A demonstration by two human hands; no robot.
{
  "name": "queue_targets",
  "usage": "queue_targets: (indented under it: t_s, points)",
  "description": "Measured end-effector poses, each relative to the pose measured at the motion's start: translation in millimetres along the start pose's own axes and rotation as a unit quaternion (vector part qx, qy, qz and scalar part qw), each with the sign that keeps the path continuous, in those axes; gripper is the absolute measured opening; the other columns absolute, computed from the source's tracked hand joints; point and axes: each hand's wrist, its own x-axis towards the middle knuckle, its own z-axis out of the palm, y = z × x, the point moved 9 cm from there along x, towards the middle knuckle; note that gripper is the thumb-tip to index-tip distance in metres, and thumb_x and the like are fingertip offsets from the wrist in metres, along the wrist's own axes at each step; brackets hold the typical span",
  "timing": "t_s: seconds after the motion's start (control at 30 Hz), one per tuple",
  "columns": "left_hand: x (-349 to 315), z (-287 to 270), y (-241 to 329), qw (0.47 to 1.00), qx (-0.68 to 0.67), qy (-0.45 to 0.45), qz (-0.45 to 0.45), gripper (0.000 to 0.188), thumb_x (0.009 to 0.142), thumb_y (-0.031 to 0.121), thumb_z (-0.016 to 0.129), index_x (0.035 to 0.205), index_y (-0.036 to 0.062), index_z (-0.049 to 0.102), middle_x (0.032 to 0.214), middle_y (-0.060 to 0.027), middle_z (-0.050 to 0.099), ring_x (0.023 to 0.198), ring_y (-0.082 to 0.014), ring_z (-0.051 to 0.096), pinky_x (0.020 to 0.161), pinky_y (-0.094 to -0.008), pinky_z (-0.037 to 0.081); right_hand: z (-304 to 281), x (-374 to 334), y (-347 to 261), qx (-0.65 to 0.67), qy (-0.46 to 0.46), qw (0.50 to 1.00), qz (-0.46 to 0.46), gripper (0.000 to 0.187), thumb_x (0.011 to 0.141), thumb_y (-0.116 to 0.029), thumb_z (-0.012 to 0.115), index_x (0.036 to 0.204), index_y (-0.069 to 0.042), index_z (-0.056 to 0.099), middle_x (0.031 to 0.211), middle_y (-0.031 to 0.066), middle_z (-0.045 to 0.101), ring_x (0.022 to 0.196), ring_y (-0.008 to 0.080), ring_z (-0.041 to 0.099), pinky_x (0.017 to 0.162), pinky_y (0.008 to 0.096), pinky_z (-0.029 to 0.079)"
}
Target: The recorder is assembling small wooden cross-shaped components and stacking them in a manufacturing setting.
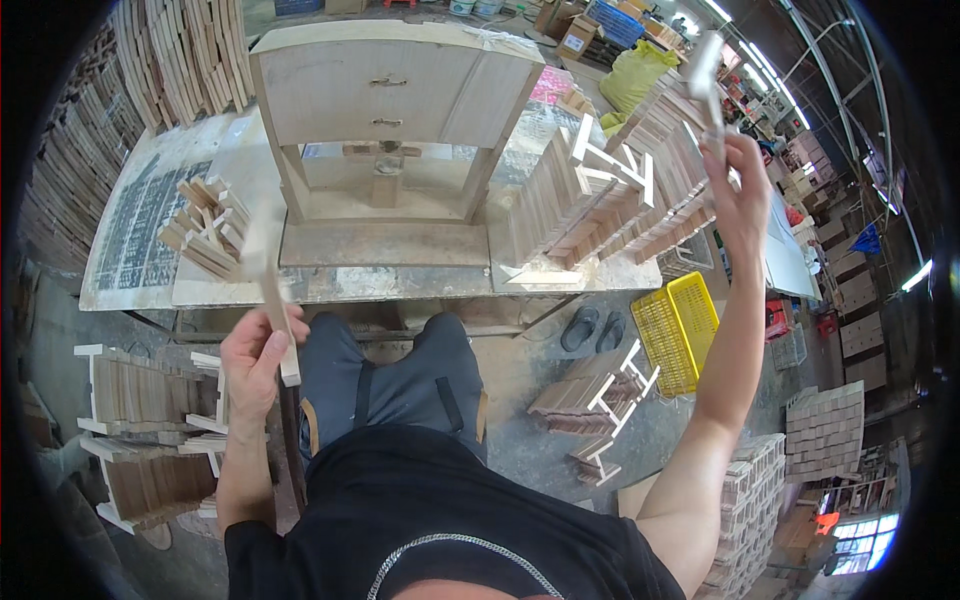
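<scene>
My left hand (258,352) is closed round a pale wooden slat (277,318) held upright above my left thigh; the slat's upper end is smeared by motion. High on the right, my right hand (740,185) grips a hammer (704,68) by its handle, its pale head blurred. Before me on the worktable (400,283) stands a wooden box-like stand (390,95) with two metal handles and an open lower part. A bundle of short wooden pieces (207,228) lies left of it. To its right are stacked assembled wooden frames (590,200).
Wooden frames (150,395) are stacked by my left side, more frames (600,390) on the floor at right. A yellow plastic crate (678,335) and dark slippers (592,328) are near the table. Tall wood stacks (185,60) rise at far left; wood piles (745,510) stand behind right.
</scene>
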Motion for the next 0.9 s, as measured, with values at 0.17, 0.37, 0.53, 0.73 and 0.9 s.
queue_targets:
  t_s: [0.17, 0.37, 0.53, 0.73, 0.9]
  points:
    - [-3.6, 14.9, 50.7, 0.886, 0.320, 0.103, 0.319, 0.031, 0.081, 0.004, 0.076, 0.112, -0.0001, 0.072, 0.109, -0.0164, 0.069, 0.115, -0.0333, 0.063, 0.097, -0.0411, 0.053, 20.4, -89.1, -58.6, 0.271, 0.144, 0.951, 0.022, 0.017, 0.099, -0.005, 0.062, 0.116, -0.003, 0.059, 0.107, 0.0125, 0.073, 0.082, 0.0109, 0.065, 0.065, 0.0231, 0.051]
    - [2.3, 88.6, 58.0, 0.875, 0.321, -0.087, 0.351, 0.038, 0.073, 0.002, 0.079, 0.110, -0.0005, 0.071, 0.102, -0.0121, 0.073, 0.113, -0.0358, 0.065, 0.092, -0.0434, 0.054, 179.1, -186.2, -82.1, 0.427, -0.030, 0.880, 0.205, 0.028, 0.099, -0.006, 0.064, 0.125, 0.002, 0.057, 0.106, 0.0087, 0.071, 0.101, 0.0143, 0.065, 0.092, 0.0302, 0.050]
    - [14.2, 108.4, 46.5, 0.903, 0.277, -0.148, 0.293, 0.035, 0.076, 0.005, 0.079, 0.109, -0.0016, 0.071, 0.098, -0.0134, 0.071, 0.109, -0.0329, 0.065, 0.088, -0.0419, 0.054, 249.2, -215.3, -112.8, 0.583, -0.161, 0.742, 0.289, 0.025, 0.097, -0.007, 0.068, 0.120, -0.001, 0.059, 0.106, 0.0085, 0.071, 0.095, 0.0126, 0.067, 0.086, 0.0280, 0.053]
    - [15.2, 102.1, 38.5, 0.888, 0.310, -0.143, 0.308, 0.036, 0.077, 0.008, 0.080, 0.109, -0.0032, 0.071, 0.100, -0.0131, 0.071, 0.106, -0.0319, 0.066, 0.086, -0.0405, 0.055, 285.9, -227.6, -110.0, 0.578, -0.183, 0.711, 0.357, 0.023, 0.095, -0.011, 0.073, 0.114, -0.003, 0.062, 0.100, 0.0075, 0.072, 0.089, 0.0121, 0.067, 0.076, 0.0255, 0.054]
    - [36.4, 102.5, 12.8, 0.914, 0.295, -0.180, 0.214, 0.032, 0.082, 0.010, 0.077, 0.112, 0.0000, 0.071, 0.099, -0.0135, 0.070, 0.102, -0.0323, 0.065, 0.085, -0.0417, 0.055, 300.8, -243.1, -117.6, 0.534, -0.234, 0.752, 0.307, 0.033, 0.095, -0.011, 0.073, 0.123, -0.001, 0.058, 0.106, 0.0093, 0.071, 0.094, 0.0133, 0.066, 0.080, 0.0287, 0.056]
